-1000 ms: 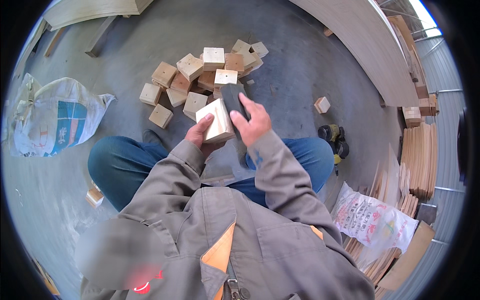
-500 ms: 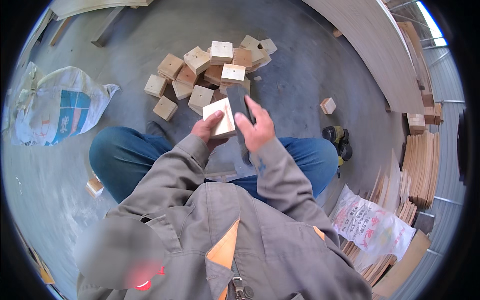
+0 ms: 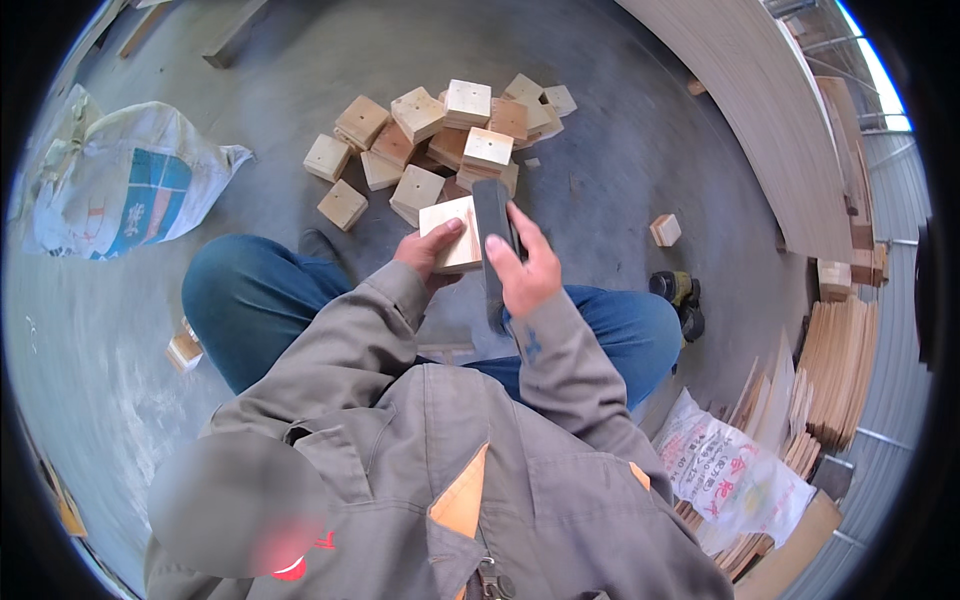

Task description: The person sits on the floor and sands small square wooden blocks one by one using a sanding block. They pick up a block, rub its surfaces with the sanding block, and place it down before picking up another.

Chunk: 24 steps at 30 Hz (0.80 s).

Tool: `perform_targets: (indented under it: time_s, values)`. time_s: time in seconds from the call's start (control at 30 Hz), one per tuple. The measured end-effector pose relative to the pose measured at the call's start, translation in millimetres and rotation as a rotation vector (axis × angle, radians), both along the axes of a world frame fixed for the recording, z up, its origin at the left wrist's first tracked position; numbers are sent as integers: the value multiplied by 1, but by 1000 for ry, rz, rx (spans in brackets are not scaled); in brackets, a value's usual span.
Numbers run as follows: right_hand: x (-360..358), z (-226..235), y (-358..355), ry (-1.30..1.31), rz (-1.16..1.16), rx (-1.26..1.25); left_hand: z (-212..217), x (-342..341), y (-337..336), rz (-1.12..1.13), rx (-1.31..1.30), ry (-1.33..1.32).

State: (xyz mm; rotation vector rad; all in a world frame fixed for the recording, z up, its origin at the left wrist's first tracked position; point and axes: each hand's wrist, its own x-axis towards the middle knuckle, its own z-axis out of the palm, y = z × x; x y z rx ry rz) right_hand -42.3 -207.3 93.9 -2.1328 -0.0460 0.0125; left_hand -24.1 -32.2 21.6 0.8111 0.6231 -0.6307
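Observation:
My left hand (image 3: 424,250) grips a square, pale wooden block (image 3: 456,216), its thumb lying across the upper face. Fingers of my right hand (image 3: 530,265) are closed round a long, flat, dark sanding block (image 3: 491,212). The sanding block stands along the right side of the wooden block and appears to touch it; its underside is hidden. Just beyond my hands lies a heap of similar wooden blocks (image 3: 416,113), several with a small hole in the top face.
A single block (image 3: 665,230) and a yellow-green power tool (image 3: 677,289) lie right of my knee. At the left is a white-and-blue woven sack (image 3: 150,190). Stacked wooden strips (image 3: 835,350), a white sack (image 3: 735,470) and large boards (image 3: 745,110) line the right side.
The whole view has turned slightly, so the heap sits further right. Both hands keep their grips, with the sanding block still along the wooden block's right side.

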Motion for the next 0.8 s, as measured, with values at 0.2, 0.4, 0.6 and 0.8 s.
perform_targets:
  time_s: [0.2, 0.4, 0.6, 0.8]
  values:
    - [28, -15, -12, 94, -119, 149, 6, -6, -7, -33, -48, -52]
    - [-41, 12, 6, -50, 65, 81, -13, 5, 10, 48, -84, -57]
    - [33, -12, -7, 60, -118, 20, 7, -6, -9, -50, -61, -48]
    - [11, -12, -4, -2, -66, 66, 1, -7, -1, -32, -54, -115]
